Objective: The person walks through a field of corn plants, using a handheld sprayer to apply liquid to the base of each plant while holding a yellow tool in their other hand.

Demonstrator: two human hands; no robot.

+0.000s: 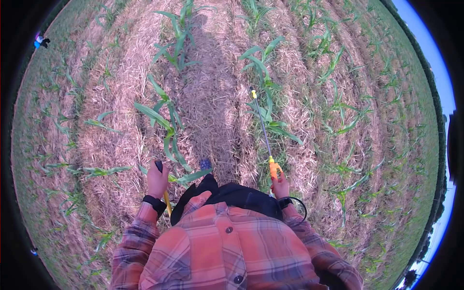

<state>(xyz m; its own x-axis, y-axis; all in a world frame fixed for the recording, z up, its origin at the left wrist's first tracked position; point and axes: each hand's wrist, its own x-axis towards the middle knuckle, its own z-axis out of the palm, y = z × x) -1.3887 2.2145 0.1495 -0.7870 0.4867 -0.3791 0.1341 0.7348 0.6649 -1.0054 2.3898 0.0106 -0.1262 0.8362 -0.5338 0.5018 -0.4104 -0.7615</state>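
My left hand [157,181] is closed around the black grip of a pump lever [167,203], whose yellow rod runs down beside my leg. In my right hand [280,187] is a spray wand [263,126], held by its orange and yellow handle. The thin dark wand points forward, ending in a yellow nozzle [254,94] close to the leaves of a corn plant [265,72]. A black hose [303,209] loops beside my right wrist. Whether spray leaves the nozzle I cannot make out.
Rows of young corn [166,125] run ahead on both sides, with dry straw [212,101] between them. One dark patterned shoe [206,164] shows below me. Another person [41,41] is far off at the upper left. Trees edge the field on the right.
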